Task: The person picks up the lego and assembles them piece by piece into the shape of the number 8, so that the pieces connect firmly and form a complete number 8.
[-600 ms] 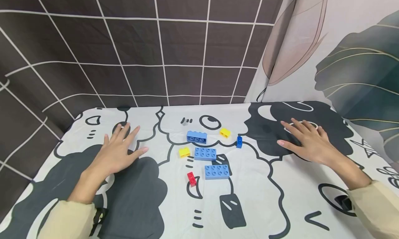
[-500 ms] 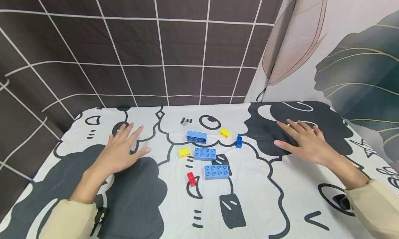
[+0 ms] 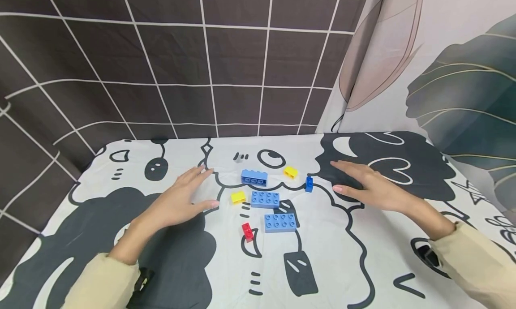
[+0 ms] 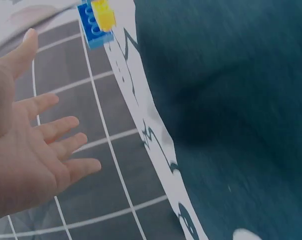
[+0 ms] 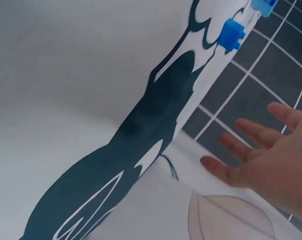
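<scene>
My left hand (image 3: 177, 201) is held out with straight fingers and nothing in it, left of a yellow brick (image 3: 238, 197). On the other side my right hand (image 3: 372, 186), also holding nothing, has its fingers pointing at a small dark blue brick (image 3: 309, 184). Between the hands lie a light blue brick tipped on its side (image 3: 254, 177), a light blue brick with studs up (image 3: 265, 199) and another like it nearer me (image 3: 280, 222). A second yellow brick (image 3: 290, 172) sits toward the back, and a small red brick (image 3: 247, 232) at the front.
A white cloth with black cartoon prints (image 3: 334, 264) covers the table. Behind its far edge hangs a dark curtain with a white grid (image 3: 238, 53). A pale leaf-print curtain (image 3: 455, 89) hangs at the right.
Both hands have moved inward toward the bricks, the left to the right and the right to the left. The bricks have stayed where they were.
</scene>
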`<state>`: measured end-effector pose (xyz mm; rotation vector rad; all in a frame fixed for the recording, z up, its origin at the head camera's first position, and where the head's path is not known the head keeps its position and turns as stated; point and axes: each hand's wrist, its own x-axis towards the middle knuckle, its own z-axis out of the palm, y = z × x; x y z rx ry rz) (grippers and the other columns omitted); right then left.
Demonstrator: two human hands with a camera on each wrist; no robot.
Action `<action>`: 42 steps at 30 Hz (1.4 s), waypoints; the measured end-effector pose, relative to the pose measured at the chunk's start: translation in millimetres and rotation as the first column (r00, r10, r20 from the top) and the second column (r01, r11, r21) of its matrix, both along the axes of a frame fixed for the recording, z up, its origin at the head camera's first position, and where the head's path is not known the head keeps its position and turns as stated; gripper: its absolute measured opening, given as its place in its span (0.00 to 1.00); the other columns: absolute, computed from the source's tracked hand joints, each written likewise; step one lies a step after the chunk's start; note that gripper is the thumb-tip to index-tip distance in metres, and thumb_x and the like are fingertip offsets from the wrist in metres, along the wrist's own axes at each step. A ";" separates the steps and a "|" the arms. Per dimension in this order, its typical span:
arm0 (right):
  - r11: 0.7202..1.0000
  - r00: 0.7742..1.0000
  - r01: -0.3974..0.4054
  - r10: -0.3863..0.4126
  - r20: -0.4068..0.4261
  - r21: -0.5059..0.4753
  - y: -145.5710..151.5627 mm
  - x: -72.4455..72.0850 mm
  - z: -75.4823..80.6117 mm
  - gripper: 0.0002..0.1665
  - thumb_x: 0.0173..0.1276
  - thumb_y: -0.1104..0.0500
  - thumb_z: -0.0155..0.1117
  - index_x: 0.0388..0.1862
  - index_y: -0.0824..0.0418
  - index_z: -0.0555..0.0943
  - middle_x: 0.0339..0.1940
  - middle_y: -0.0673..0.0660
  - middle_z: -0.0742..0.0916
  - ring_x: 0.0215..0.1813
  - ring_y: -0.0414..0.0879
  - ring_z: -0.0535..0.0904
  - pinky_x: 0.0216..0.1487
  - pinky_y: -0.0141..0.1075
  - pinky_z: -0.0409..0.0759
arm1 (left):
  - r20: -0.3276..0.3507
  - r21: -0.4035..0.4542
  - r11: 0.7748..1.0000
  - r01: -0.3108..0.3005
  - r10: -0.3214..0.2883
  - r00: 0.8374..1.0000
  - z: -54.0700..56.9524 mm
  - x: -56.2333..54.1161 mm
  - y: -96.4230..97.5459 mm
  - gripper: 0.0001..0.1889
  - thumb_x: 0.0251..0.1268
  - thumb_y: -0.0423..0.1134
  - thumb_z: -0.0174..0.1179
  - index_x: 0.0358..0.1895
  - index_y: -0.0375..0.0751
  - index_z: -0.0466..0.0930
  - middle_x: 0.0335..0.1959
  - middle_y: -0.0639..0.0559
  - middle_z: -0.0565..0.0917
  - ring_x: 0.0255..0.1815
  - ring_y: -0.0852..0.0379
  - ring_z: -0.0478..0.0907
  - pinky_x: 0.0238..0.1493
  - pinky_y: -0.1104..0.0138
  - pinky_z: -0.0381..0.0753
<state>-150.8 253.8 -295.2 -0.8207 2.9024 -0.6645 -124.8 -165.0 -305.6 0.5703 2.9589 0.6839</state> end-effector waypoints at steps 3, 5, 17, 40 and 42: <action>0.998 0.998 -0.049 0.051 0.041 -0.050 -6.9 -1.2 -0.2 0.36 0.65 0.51 0.59 0.65 0.68 0.62 0.64 0.70 0.67 0.66 0.65 0.58 0.60 0.60 0.58 | 0.026 0.044 0.999 0.013 -0.014 1.000 -1.3 0.8 8.4 0.39 0.54 0.55 0.61 0.67 0.41 0.59 0.68 0.38 0.58 0.68 0.38 0.51 0.58 0.39 0.57; 0.996 0.996 -0.060 0.063 0.060 -0.060 -11.0 -1.1 0.0 0.35 0.66 0.51 0.58 0.66 0.67 0.62 0.64 0.69 0.67 0.66 0.64 0.59 0.59 0.60 0.59 | 0.040 0.066 0.997 0.028 -0.031 0.999 -2.8 1.2 14.0 0.39 0.54 0.54 0.62 0.67 0.41 0.60 0.67 0.39 0.59 0.67 0.39 0.53 0.59 0.40 0.57; 0.990 0.989 -0.077 0.090 0.115 -0.117 -27.9 -5.6 -4.7 0.33 0.64 0.52 0.61 0.64 0.65 0.66 0.62 0.65 0.71 0.61 0.61 0.67 0.54 0.55 0.69 | 0.107 0.153 0.983 0.098 -0.115 0.988 -8.0 3.8 44.5 0.34 0.53 0.48 0.65 0.63 0.40 0.66 0.62 0.41 0.68 0.62 0.43 0.64 0.58 0.47 0.63; 0.982 0.972 -0.098 0.129 0.195 -0.161 -40.0 -30.9 -16.7 0.30 0.62 0.58 0.62 0.60 0.71 0.68 0.55 0.66 0.77 0.47 0.53 0.74 0.40 0.38 0.77 | 0.231 0.266 0.944 0.194 -0.257 0.938 -16.9 7.2 95.0 0.24 0.51 0.38 0.68 0.53 0.39 0.74 0.50 0.49 0.77 0.49 0.53 0.74 0.49 0.59 0.74; 0.983 0.973 -0.095 0.124 0.194 -0.154 -40.2 -33.2 -18.4 0.30 0.61 0.59 0.63 0.59 0.71 0.69 0.54 0.65 0.77 0.45 0.52 0.74 0.39 0.37 0.76 | 0.244 0.257 0.949 0.184 -0.248 0.938 -17.2 6.5 98.2 0.23 0.51 0.38 0.68 0.52 0.40 0.74 0.49 0.49 0.77 0.48 0.53 0.74 0.48 0.59 0.74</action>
